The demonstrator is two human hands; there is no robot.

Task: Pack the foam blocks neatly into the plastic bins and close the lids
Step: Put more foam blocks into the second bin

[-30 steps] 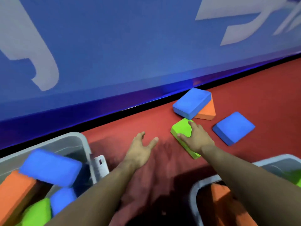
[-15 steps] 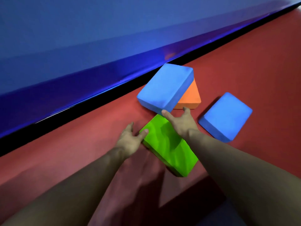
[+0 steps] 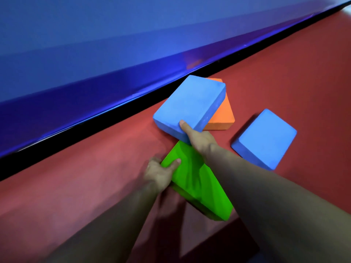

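Red carpeted floor (image 3: 76,186) runs up to a black skirting line and a blue padded wall (image 3: 114,44), and four foam blocks lie close to that edge. Half a second earlier the left hand (image 3: 158,172) only touched the corner of the green block (image 3: 197,185); now it grips that corner, thumb curled over the top face and the other fingers hidden underneath, with the block's near end seemingly raised off the floor. The right hand (image 3: 198,138) has moved from the floor beside the blocks onto the nearer blue block (image 3: 190,105), thumb pinching its top near corner, the remaining fingers out of sight below. That block lies tilted across the orange block (image 3: 221,114), which is mostly covered by it. Two blocks therefore look ready to be lifted together, a likely saving of one trip.

A second blue block (image 3: 265,138) lies apart to the right on the floor, untouched. Neither plastic bin shows in the present view, so both must be sought behind or beside the person. The right forearm crosses over the green block, which may hamper lifting it cleanly. Lids remain for later.
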